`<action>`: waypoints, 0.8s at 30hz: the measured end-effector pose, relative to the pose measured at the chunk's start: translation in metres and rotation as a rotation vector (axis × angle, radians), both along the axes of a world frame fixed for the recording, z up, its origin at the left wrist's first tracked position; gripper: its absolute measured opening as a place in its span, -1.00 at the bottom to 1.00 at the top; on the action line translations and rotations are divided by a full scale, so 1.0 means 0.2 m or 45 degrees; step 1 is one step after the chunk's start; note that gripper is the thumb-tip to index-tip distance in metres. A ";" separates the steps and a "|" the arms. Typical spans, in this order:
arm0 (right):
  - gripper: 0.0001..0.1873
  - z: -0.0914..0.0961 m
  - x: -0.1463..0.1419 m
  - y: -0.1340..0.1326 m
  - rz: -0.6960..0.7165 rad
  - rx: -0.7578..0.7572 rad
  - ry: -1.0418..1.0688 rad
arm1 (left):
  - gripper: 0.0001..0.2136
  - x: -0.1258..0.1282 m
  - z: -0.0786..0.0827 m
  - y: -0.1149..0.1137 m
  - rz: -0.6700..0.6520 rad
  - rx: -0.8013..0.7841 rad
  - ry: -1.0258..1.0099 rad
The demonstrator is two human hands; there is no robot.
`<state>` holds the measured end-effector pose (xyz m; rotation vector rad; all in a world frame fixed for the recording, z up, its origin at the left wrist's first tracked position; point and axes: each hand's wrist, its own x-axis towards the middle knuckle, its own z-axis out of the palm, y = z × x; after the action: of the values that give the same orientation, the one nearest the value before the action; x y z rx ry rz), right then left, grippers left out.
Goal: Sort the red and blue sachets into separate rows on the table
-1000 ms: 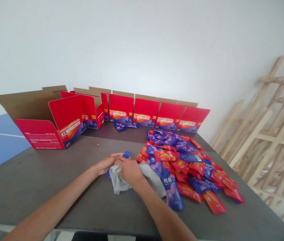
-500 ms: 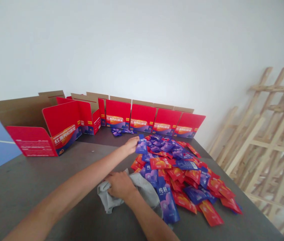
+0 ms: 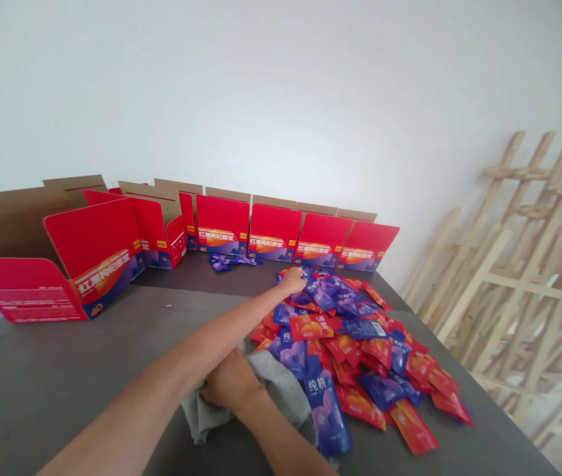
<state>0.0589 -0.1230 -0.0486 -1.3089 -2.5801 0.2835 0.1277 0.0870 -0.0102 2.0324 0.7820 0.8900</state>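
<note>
My left hand (image 3: 293,281) reaches to the far left side of a heap of sachets, its fingers closed among the purple sachets (image 3: 323,291). Whether one is pinched in them is hidden. Nearer to me, my right hand (image 3: 234,380) is closed on a crumpled grey cloth (image 3: 281,387), partly behind my left forearm. Against the cloth's right side lies a large purple sachet (image 3: 328,413). Red sachets (image 3: 377,350) and purple ones are mixed through the heap, with purple mostly at the far end.
Open red cartons (image 3: 274,231) stand in a row along the back of the grey table (image 3: 112,370). A larger-looking open carton (image 3: 97,244) is at the left. Several purple sachets (image 3: 229,261) lie before the back row. Wooden frames (image 3: 514,284) lean against the wall at right.
My left hand has moved right and onto the heap; the purple sachet it held up is no longer distinct. My right hand stays on the cloth. The view has shifted slightly right.
</note>
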 end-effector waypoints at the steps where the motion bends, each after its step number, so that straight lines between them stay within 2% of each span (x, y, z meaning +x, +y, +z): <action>1: -0.51 0.02 0.01 -0.01 -0.032 -0.043 -0.031 | -0.71 -0.03 0.01 0.04 0.061 0.036 0.096; 4: -0.58 0.09 0.02 -0.03 -0.038 -0.085 -0.032 | -0.67 -0.17 0.03 0.17 0.245 0.106 0.362; 7: -0.59 0.12 0.03 -0.04 0.004 -0.083 0.014 | -0.66 -0.39 0.02 0.29 0.447 0.167 0.630; 12: -0.64 0.11 0.03 -0.04 -0.004 -0.091 0.008 | -0.61 -0.78 -0.08 0.39 0.673 0.215 0.991; 14: -0.65 0.11 0.03 -0.04 -0.004 -0.086 0.006 | -0.60 -0.88 -0.12 0.41 0.703 0.220 1.079; 17: -0.65 0.11 0.03 -0.04 -0.006 -0.081 -0.004 | -0.57 -0.97 -0.16 0.43 0.701 0.252 1.150; 24: -0.66 0.12 0.04 -0.05 -0.005 -0.065 0.000 | -0.65 -1.11 -0.15 0.43 0.644 0.287 1.151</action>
<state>0.0676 -0.1321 -0.0248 -1.3306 -2.5861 0.3512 -0.0953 0.1728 -0.0400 2.4862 1.8048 0.2563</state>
